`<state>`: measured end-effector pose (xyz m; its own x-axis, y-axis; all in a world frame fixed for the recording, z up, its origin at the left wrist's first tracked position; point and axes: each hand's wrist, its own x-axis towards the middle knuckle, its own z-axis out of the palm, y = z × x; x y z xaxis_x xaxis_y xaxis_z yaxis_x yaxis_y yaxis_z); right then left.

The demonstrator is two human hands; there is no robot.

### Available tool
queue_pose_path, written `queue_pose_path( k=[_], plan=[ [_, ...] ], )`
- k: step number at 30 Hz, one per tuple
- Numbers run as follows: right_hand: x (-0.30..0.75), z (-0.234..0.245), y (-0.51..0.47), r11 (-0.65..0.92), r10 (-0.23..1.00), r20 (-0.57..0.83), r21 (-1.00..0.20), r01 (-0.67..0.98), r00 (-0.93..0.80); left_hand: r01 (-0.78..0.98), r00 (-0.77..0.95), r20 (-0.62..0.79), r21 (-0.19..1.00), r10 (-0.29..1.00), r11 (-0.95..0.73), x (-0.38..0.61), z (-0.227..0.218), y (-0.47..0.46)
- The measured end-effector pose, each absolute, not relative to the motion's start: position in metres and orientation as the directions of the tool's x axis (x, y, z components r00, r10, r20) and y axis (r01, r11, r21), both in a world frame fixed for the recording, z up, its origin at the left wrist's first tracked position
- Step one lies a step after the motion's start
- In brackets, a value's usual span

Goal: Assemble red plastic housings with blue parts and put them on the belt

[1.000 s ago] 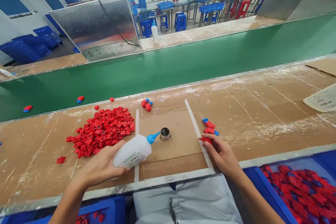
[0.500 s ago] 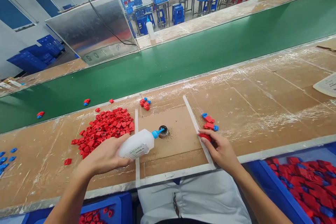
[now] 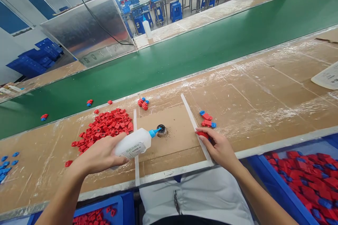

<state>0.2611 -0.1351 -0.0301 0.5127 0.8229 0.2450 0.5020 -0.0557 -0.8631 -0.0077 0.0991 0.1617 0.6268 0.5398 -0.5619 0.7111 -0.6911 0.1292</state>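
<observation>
My left hand (image 3: pixel 101 154) is wrapped round a white squeeze bottle (image 3: pixel 134 143) with a blue nozzle, tilted so that its tip is at the mouth of a small dark round pot (image 3: pixel 161 129). The pot stands on a cardboard sheet (image 3: pixel 174 147) between two white strips. Over the right-hand strip, my right hand (image 3: pixel 218 146) pinches a red plastic piece (image 3: pixel 202 134), partly hidden by the fingers. Just beyond those fingers lie two red pieces with blue ends (image 3: pixel 207 120). A large heap of red pieces (image 3: pixel 108 126) is left of the cardboard.
Beyond the bench runs a green conveyor belt (image 3: pixel 169 65) with a few pieces at its near edge. Blue bins (image 3: pixel 253 165) of parts stand below the bench at right and left. Blue parts (image 3: pixel 6 165) lie far left. A second bottle (image 3: pixel 146 28) stands across the belt.
The view has shifted slightly, so the scene sits a little further left. Both hands keep their holds, and the nozzle stays at the pot's mouth.
</observation>
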Motion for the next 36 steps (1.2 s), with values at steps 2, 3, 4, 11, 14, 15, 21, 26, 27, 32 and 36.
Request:
queue_pose_path(
  k=[2,3,4,11,14,15,21,26,27,32,36],
  plan=[
    [0.261,-0.03,-0.135,-0.054,0.822,0.248,-0.862,0.503,0.513,0.713,0.624,-0.566,0.13,0.539,-0.689,-0.007,0.163,0.1],
    [0.261,-0.029,-0.135,-0.051,0.821,0.252,-0.861,0.506,0.512,0.71,0.626,-0.567,0.132,0.535,-0.691,-0.007,0.164,0.1],
    [0.262,-0.029,-0.135,-0.046,0.821,0.257,-0.86,0.509,0.509,0.707,0.629,-0.568,0.133,0.532,-0.694,-0.007,0.164,0.101],
    [0.262,-0.029,-0.135,-0.03,0.832,0.263,-0.858,0.513,0.488,0.703,0.626,-0.571,0.12,0.531,-0.701,-0.004,0.165,0.103],
    [0.262,-0.029,-0.135,-0.03,0.833,0.262,-0.858,0.513,0.487,0.709,0.627,-0.573,0.14,0.527,-0.691,-0.002,0.166,0.103],
    [0.262,-0.029,-0.135,-0.03,0.834,0.261,-0.857,0.514,0.485,0.709,0.629,-0.576,0.15,0.522,-0.689,-0.002,0.166,0.103],
    [0.261,-0.03,-0.136,-0.029,0.831,0.271,-0.851,0.524,0.486,0.721,0.619,-0.568,0.138,0.542,-0.679,-0.003,0.165,0.104],
    [0.261,-0.03,-0.136,-0.026,0.833,0.276,-0.846,0.532,0.48,0.728,0.612,-0.566,0.13,0.553,-0.673,-0.001,0.165,0.105],
    [0.261,-0.029,-0.136,-0.025,0.833,0.276,-0.847,0.531,0.479,0.73,0.611,-0.565,0.131,0.555,-0.671,-0.001,0.165,0.105],
    [0.26,-0.029,-0.136,-0.035,0.832,0.271,-0.844,0.535,0.483,0.731,0.617,-0.569,0.157,0.544,-0.664,0.003,0.167,0.105],
    [0.26,-0.029,-0.136,-0.028,0.83,0.285,-0.837,0.546,0.48,0.737,0.623,-0.569,0.198,0.536,-0.646,0.004,0.166,0.106]
  ],
)
